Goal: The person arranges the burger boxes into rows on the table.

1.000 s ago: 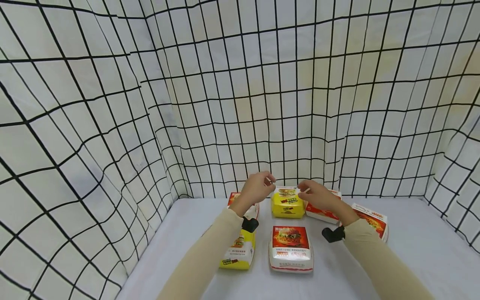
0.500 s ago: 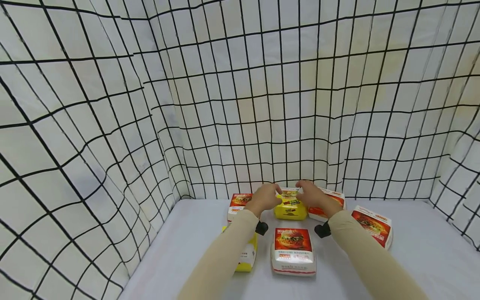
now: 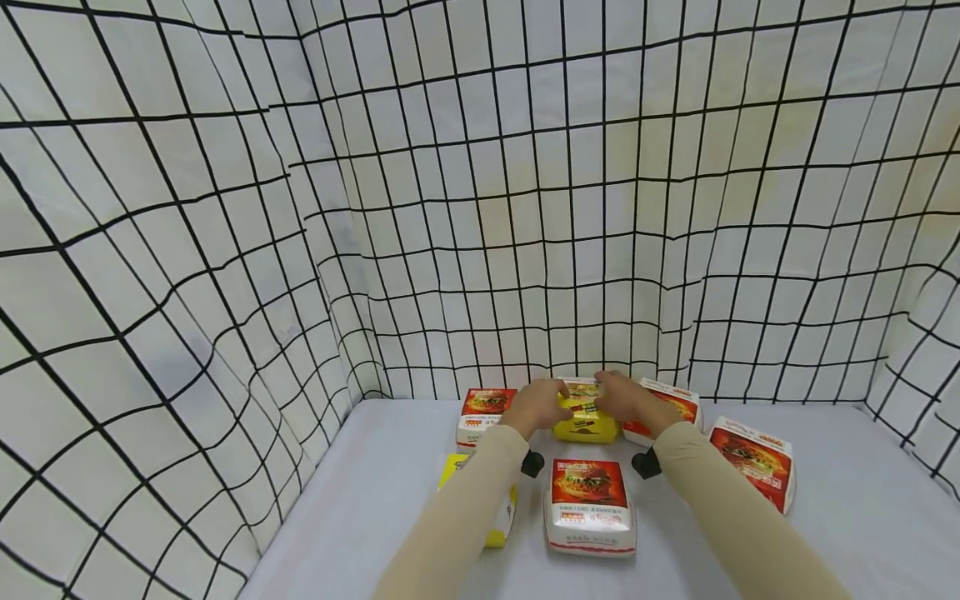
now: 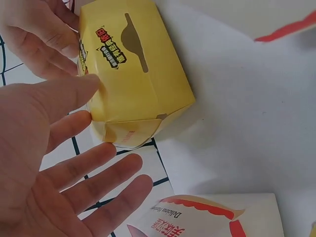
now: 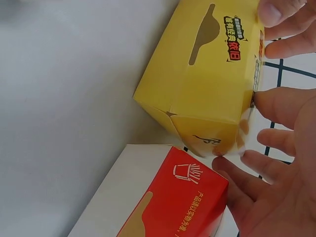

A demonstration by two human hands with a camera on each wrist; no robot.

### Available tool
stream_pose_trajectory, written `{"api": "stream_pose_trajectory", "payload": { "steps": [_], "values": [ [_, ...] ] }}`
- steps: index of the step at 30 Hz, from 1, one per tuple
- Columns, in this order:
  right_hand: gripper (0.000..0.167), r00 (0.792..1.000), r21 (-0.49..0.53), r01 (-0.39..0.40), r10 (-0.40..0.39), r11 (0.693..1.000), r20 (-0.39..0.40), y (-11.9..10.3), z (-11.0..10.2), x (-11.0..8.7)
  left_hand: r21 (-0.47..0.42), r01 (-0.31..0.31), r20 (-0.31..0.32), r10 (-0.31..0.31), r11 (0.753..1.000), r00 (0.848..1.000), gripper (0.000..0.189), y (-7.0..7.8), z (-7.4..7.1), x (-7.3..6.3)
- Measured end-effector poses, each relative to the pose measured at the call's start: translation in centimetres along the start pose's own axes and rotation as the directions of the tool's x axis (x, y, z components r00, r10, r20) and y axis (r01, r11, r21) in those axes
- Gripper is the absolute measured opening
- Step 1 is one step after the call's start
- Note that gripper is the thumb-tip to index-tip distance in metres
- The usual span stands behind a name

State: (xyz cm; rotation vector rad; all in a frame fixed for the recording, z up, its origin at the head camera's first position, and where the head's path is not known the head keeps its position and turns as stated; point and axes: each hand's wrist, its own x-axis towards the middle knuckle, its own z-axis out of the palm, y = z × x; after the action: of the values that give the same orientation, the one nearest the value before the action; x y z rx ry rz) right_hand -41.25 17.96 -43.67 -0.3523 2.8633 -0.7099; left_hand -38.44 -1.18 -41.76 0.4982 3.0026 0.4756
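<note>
From my head, the yellow box [image 3: 587,423] sits on the table [image 3: 360,500] beyond the front box [image 3: 589,512], between my left hand [image 3: 536,406] and right hand [image 3: 632,399]. My left wrist shows spread fingers touching glossy card, likely light, slippery and easily dented. My right wrist shows loosely extended fingers, though pressure is hard to judge; I'd cup both ends gently.

White tabletop [image 3: 337,508] (six boxes [image 3: 590,504] atop)

The yellow box [image 4: 153,64] looks like smooth, lightly glossy card; the white surface [image 3: 337,508] looks smooth and matt, the beige sleeves [image 3: 461,508] matt cloth.
</note>
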Motion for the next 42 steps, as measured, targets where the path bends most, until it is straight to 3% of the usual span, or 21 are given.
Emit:
{"api": "stream_pose_trajectory", "payload": {
  "steps": [22,31,42],
  "values": [
    [0.059,0.998,-0.059,0.057,-0.058,0.997,-0.011,-0.9,-0.4,-1.8,-0.005,-0.013,0.023,0.013,1.0,1.0,0.037,-0.4,-0.4,-0.4],
    [0.057,1.0,-0.07,-0.006,0.005,0.998,-0.016,-1.1,-0.1,-2.0,0.024,-0.015,0.024,0.015,1.0,1.0,0.039,-0.7,-0.3,-0.4],
    [0.053,0.999,-0.12,-0.014,0.01,0.993,-0.035,-1.5,0.0,-2.6,0.046,-0.013,0.03,0.011,0.999,0.999,0.037,-0.8,-0.1,0.1]
  ]
}}
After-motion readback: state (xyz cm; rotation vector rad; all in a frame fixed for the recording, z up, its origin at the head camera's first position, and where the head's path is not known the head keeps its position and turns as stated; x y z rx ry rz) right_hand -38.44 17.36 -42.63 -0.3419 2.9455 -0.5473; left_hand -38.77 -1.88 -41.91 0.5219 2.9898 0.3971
